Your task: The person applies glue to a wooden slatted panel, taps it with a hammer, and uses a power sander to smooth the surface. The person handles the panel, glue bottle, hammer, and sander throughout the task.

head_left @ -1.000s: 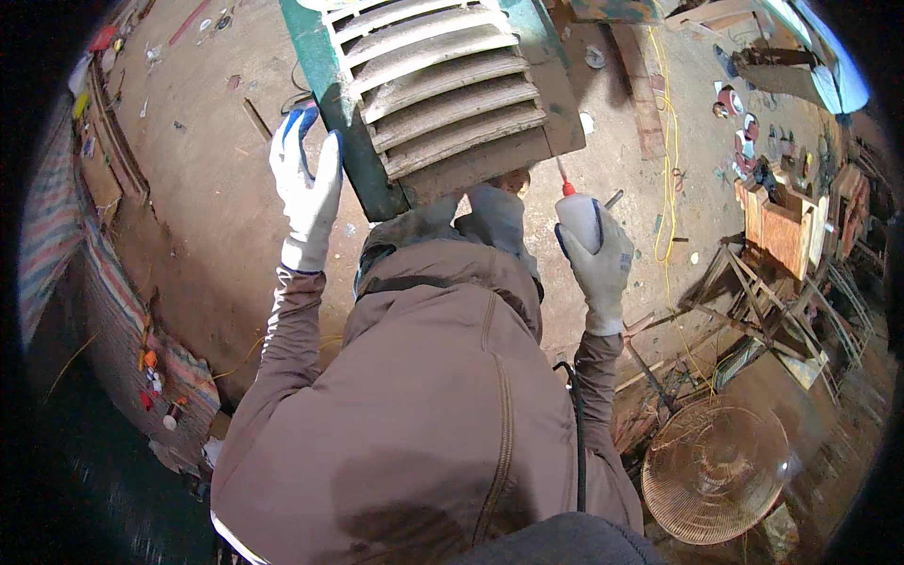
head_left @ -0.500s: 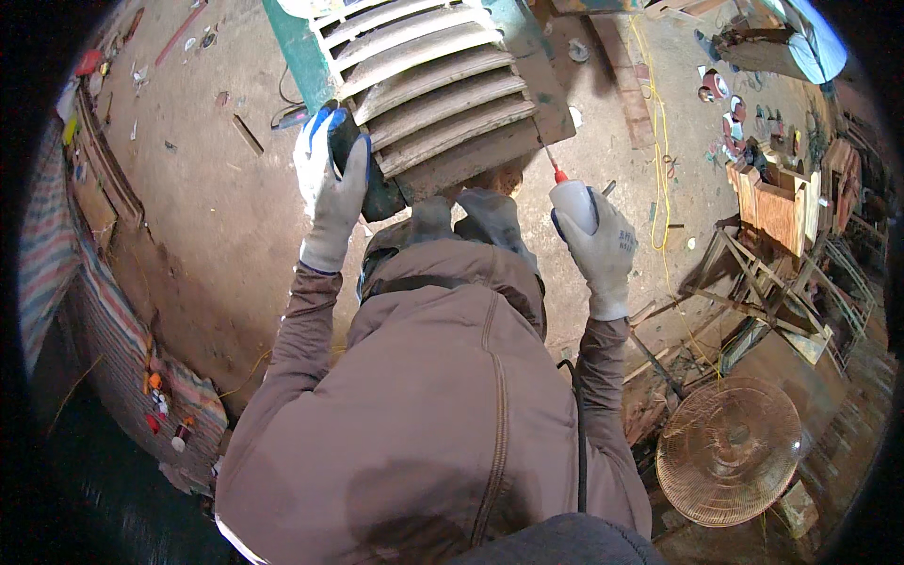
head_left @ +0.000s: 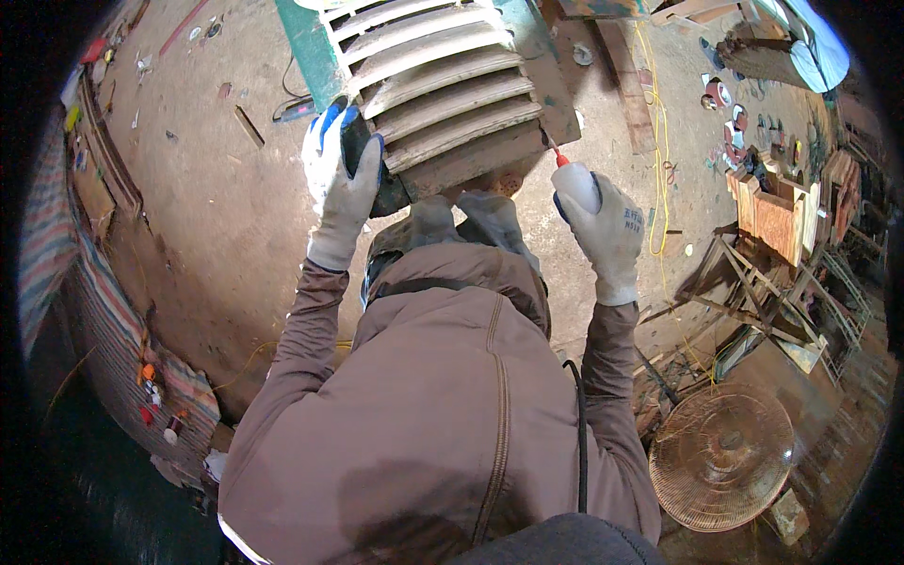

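Observation:
My right hand (head_left: pixel 605 231), in a white work glove, is closed around a white squeeze bottle (head_left: pixel 577 186) with a red cap and thin nozzle. The nozzle tip points at the near right corner of a slatted wooden panel (head_left: pixel 461 105); whether it touches is too small to tell. My left hand (head_left: pixel 344 188), gloved with blue on the fingers, grips a dark block-like piece (head_left: pixel 356 137) at the panel's left side. What this piece is, I cannot make out. The slats run crosswise, whitish at the far end and bare brown nearer me. Under the panel lies a green board (head_left: pixel 309 47).
A yellow cord (head_left: pixel 662 160) runs along the floor at the right. Further right are a wooden box-like piece (head_left: pixel 770 221), scrap frames and a round fan grille (head_left: pixel 723 457). A striped sheet (head_left: pixel 85 273) hangs at the left. A wood strip (head_left: pixel 249 126) lies on the floor.
The view has shifted slightly, so both hands and the panel sit a little further right. The bottle's nozzle stays near the panel's corner, and both grips look the same.

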Available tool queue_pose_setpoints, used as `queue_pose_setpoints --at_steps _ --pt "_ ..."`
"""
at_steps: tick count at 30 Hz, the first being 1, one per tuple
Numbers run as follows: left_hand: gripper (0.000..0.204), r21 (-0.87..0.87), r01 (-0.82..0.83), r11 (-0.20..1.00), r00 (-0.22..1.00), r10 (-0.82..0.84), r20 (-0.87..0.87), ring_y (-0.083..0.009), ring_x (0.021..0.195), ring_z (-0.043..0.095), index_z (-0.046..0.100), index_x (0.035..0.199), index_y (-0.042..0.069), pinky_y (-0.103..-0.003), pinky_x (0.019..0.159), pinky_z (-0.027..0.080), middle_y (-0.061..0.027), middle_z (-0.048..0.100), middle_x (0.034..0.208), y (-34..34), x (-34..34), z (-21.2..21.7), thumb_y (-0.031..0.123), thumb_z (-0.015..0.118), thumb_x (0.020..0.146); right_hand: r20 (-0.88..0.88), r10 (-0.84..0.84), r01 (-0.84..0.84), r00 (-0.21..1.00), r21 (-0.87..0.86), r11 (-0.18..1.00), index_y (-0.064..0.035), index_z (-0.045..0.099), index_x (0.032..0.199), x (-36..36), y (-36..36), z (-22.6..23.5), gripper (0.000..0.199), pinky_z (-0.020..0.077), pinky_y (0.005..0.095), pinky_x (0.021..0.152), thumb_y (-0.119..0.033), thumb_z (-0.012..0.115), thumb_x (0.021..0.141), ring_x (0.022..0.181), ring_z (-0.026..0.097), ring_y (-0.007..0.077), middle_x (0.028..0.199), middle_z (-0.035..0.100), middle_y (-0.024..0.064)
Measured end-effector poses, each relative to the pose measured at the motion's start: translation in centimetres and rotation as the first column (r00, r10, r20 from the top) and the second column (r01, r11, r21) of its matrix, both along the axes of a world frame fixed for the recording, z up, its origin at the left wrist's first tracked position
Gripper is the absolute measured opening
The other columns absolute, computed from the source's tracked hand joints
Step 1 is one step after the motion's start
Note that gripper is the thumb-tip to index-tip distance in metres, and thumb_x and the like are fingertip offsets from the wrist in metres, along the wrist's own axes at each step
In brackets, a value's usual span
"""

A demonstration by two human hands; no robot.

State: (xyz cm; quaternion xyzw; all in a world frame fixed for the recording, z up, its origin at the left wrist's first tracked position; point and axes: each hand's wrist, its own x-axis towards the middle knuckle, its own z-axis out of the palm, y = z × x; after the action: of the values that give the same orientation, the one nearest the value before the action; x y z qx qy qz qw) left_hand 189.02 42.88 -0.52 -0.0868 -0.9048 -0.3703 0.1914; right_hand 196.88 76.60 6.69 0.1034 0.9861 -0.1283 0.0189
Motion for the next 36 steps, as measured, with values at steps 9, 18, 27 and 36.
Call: queue_pose_setpoints --at_steps 9,18,27,36 --pt "0.047 -0.014 -0.011 1.000 1.000 0.011 -0.006 -0.0345 0.129 0.053 0.060 0.134 0.005 -0.045 0.112 0.039 -0.0174 0.059 0.138 -0.1 0.2 -0.2 0.014 0.075 0.091 -0.021 0.006 -0.005 1.000 0.023 1.000 -0.0047 0.072 0.111 0.0 0.1 -0.4 0.056 0.0542 0.0458 0.074 -0.051 0.077 0.080 0.082 0.072 0.0342 0.090 0.073 0.0156" --pt "0.049 -0.006 -0.028 1.000 0.999 0.028 -0.019 -0.0328 0.128 0.054 0.058 0.135 0.005 -0.043 0.111 0.040 -0.0152 0.060 0.137 -0.3 0.9 -0.5 0.010 0.076 0.090 -0.014 -0.044 0.045 0.999 0.061 0.997 -0.0061 0.073 0.112 1.0 -0.7 -0.1 0.054 0.0536 0.0447 0.077 -0.050 0.076 0.081 0.085 0.072 0.0324 0.094 0.074 0.0141" --pt "0.054 0.134 -0.122 0.983 0.992 0.121 0.015 -0.0369 0.130 0.051 0.055 0.137 0.001 -0.046 0.112 0.040 -0.0200 0.055 0.139 -1.3 2.4 -2.0 0.017 0.077 0.090 0.013 -0.053 0.053 0.998 0.045 0.998 -0.0053 0.072 0.114 2.2 -0.6 0.9 0.054 0.0543 0.0453 0.082 -0.048 0.077 0.081 0.088 0.072 0.0354 0.098 0.074 0.0166" --pt "0.060 0.435 -0.299 0.849 0.942 0.189 0.279 -0.0288 0.129 0.054 0.051 0.144 0.002 -0.040 0.109 0.043 -0.0160 0.056 0.138 -2.5 5.3 -3.4 0.026 0.075 0.094 0.145 -0.130 0.169 0.981 -0.305 0.937 0.0001 0.069 0.126 2.1 0.2 0.5 0.058 0.0541 0.0407 0.090 -0.038 0.079 0.084 0.099 0.073 0.0318 0.110 0.074 0.0204"
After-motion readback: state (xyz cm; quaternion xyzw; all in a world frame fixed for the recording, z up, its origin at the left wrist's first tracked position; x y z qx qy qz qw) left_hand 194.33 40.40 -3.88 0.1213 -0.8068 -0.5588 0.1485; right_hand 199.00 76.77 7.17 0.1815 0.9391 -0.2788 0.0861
